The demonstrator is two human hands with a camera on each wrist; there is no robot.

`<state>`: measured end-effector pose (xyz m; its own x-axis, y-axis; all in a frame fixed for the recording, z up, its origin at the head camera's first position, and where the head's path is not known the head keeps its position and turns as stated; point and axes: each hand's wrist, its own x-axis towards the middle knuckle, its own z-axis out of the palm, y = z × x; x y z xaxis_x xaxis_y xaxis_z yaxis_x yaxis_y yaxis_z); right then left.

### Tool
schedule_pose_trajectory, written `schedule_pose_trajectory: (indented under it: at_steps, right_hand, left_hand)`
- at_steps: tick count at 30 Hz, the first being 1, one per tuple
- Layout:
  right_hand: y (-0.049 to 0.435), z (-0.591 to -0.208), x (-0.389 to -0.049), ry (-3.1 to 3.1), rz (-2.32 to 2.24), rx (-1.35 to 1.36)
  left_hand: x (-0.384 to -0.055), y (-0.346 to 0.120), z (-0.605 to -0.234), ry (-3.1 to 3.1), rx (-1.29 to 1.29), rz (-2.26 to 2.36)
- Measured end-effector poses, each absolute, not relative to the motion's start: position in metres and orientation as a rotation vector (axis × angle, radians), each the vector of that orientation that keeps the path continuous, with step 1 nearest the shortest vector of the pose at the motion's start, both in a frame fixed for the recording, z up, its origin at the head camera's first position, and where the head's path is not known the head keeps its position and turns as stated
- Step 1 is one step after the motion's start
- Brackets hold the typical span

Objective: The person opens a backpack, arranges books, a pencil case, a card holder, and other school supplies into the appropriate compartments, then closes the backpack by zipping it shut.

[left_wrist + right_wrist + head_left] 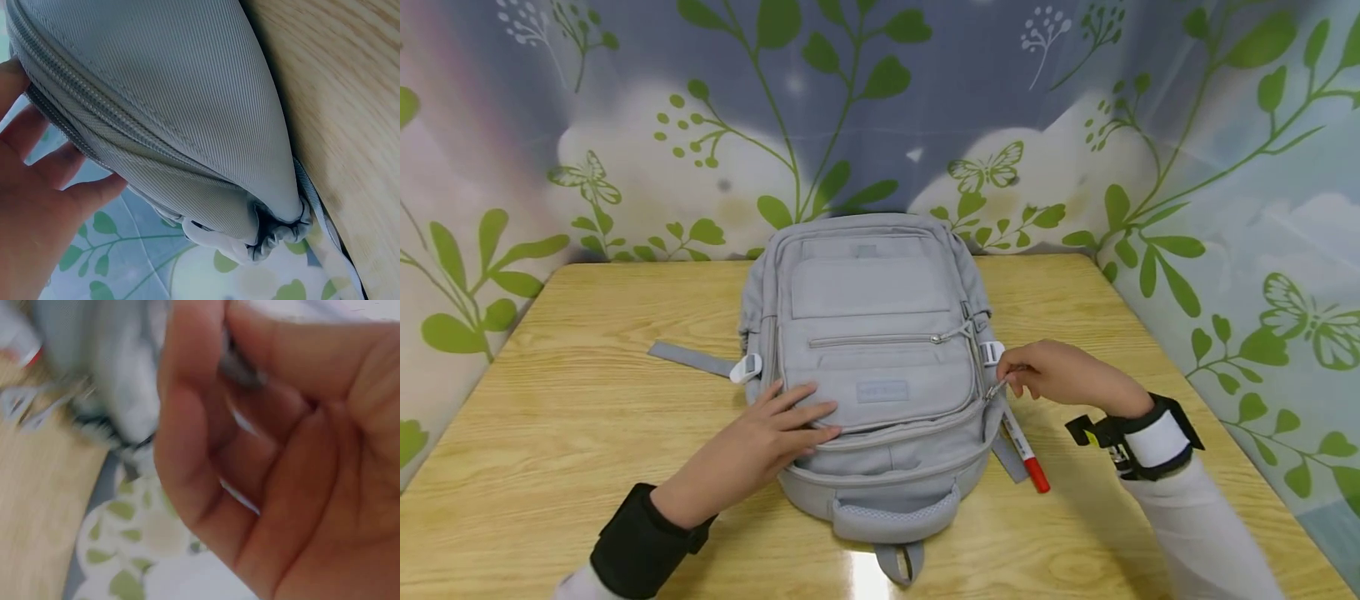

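Observation:
A light grey backpack (pixel 872 287) lies front side up on the table, its carry handle (pixel 895 517) toward me. My left hand (pixel 775 437) rests on its lower left front, fingers spread beside the zipper edge; the left wrist view shows the fingers (pixel 94 190) against the zipper track (pixel 100 103). On the bag's right side, my right hand (pixel 1048 375) pinches a zipper pull (pixel 997 389) between thumb and curled fingers. The compartment near the handle gapes slightly along its zipper. The right wrist view is blurred, with part of the pull (pixel 237 365) showing between the fingers.
A white marker with a red cap (pixel 1026 454) lies by the bag's right side, near a grey strap end (pixel 1009 460). Another strap (pixel 691 358) extends left from a white buckle (pixel 747 368). Patterned cloth (pixel 880 125) hangs behind the wooden table (pixel 587 358).

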<state>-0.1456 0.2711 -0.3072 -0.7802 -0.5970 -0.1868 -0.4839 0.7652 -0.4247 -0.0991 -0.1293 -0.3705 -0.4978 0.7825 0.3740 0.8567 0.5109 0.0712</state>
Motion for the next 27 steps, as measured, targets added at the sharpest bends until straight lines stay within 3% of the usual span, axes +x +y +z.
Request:
schedule_pose_trajectory:
  at_steps: [18, 27]
  right_hand:
    - [0.264, -0.338, -0.225, 3.243, -0.331, -0.535]
    - [0.259, -0.345, -0.229, 3.266, -0.401, -0.425]
  left_hand:
    - [-0.100, -0.132, -0.369, -2.501, -1.440, -0.425]
    - [-0.100, -0.133, -0.374, -2.545, -1.392, -0.521]
